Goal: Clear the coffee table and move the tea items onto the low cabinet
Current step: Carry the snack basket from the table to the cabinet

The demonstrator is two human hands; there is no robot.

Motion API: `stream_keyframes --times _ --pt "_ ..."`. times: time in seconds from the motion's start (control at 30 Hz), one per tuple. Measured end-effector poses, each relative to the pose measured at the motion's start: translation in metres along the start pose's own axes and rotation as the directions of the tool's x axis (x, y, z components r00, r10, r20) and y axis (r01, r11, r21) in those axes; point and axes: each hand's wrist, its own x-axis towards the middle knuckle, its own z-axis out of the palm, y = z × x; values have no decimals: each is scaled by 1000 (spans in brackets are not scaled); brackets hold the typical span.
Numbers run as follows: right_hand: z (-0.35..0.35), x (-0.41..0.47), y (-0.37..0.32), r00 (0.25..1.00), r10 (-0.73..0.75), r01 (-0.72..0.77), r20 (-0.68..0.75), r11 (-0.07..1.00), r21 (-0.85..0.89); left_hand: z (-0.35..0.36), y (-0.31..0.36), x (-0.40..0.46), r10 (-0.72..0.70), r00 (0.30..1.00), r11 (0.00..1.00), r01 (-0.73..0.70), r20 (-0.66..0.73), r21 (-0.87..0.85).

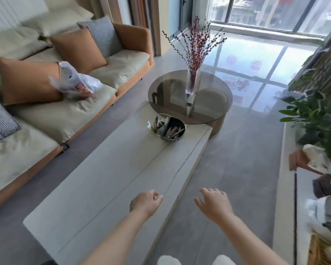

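Note:
The long pale coffee table stretches away from me. A shiny metal bowl with small packets in it stands near its far end. Behind that, a round smoked-glass table carries a clear vase of red dried branches. My left hand hovers over the table's near right edge with fingers loosely curled, holding nothing. My right hand hangs over the floor beside the table, fingers relaxed and spread, empty. The low cabinet runs along the right edge with dark and white items on it, partly cut off.
A cream and orange sofa with cushions lines the left; a crumpled plastic bag lies on it. Leafy potted plants stand on the right. Grey floor runs between the table and the cabinet. A large window fills the back.

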Motion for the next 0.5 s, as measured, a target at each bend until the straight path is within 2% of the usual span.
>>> stream_keyframes --times 0.3,0.5 --pt "-47 132 8 994 -110 110 3 994 -17 -49 35 114 -100 994 987 93 -44 -132" --pt "-83 234 23 983 -183 184 22 982 -45 -75 55 186 -221 971 956 198 -88 -215"
